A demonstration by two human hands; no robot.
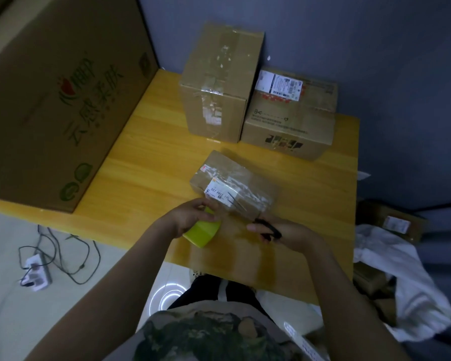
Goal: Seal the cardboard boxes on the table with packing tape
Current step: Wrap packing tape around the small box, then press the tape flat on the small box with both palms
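While my left hand (190, 217) grips the tape roll (202, 231) at the small box's (232, 186) near edge, likely to tension the strip, my right hand (290, 234) pinches scissors (268, 230) beside it for the cut. Small box sits mid-desk (146, 178); tall box (219, 82) and labelled box (289, 115) parked behind.

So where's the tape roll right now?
In the head view, low centre: the left hand holds the yellow-green tape roll over the table, just in front of the small labelled box.
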